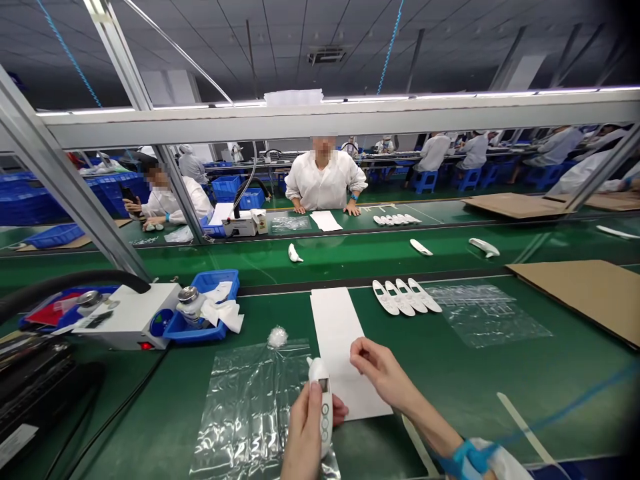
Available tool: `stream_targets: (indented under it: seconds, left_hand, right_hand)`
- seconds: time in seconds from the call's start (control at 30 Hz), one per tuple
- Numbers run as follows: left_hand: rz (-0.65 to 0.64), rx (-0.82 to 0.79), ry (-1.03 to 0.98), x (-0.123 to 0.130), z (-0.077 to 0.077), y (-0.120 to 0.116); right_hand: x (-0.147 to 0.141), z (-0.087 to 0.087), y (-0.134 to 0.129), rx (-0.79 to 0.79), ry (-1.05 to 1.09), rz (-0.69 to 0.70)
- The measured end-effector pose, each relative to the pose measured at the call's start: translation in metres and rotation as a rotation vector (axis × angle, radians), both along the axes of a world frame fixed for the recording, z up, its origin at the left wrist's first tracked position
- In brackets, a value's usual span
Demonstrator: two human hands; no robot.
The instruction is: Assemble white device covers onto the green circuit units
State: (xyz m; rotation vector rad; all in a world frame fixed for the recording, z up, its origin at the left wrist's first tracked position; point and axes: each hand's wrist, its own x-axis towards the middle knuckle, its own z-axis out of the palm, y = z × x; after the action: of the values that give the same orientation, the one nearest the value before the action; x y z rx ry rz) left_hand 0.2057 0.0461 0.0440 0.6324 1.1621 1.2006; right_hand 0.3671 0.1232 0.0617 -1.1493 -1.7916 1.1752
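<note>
Left hand [304,427] grasps a white, slender plastic device with grey screen and round buttons [326,419], apparently for inspection. Right hand [383,373] is curled near the long white paper sheet [336,327]; whether empty, cannot tell. Turning the device would require steady left-hand support.

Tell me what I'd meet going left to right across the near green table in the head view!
White box, blue tray holding a bottle, crumpled clear ball, left hand holding a white gadget, four white shells, brown cardboard sheet.
</note>
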Motion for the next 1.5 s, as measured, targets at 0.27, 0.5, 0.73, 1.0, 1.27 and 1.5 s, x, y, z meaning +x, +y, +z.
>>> stream_targets:
  seconds: [0.27,0.5,0.73,1.0,1.27,1.5]
  left_hand:
    - [0.013,-0.144,-0.144,-0.008,0.003,-0.012]
    - [0.064,-0.162,-0.115,-0.009,0.004,-0.018]
    - [0.042,-0.153,-0.116,-0.010,0.001,-0.018]
    - [0.040,-0.145,-0.122,-0.011,-0.004,-0.018]
    - [0.042,-0.158,-0.126,-0.013,-0.004,-0.019]
    - [0.034,-0.176,-0.137,-0.013,-0.006,-0.020]
  right_hand:
    - [-0.050,0.031,-0.052,-0.031,0.066,0.133]
    - [-0.063,0.022,-0.047,0.037,0.018,0.126]
    - [-0.065,0.020,-0.047,0.015,0.005,0.127]
    - [-0.065,0.016,-0.047,0.009,0.003,0.144]
    - [-0.066,0.015,-0.047,0.035,-0.008,0.151]
    - [-0.065,0.014,-0.048,0.044,-0.008,0.161]
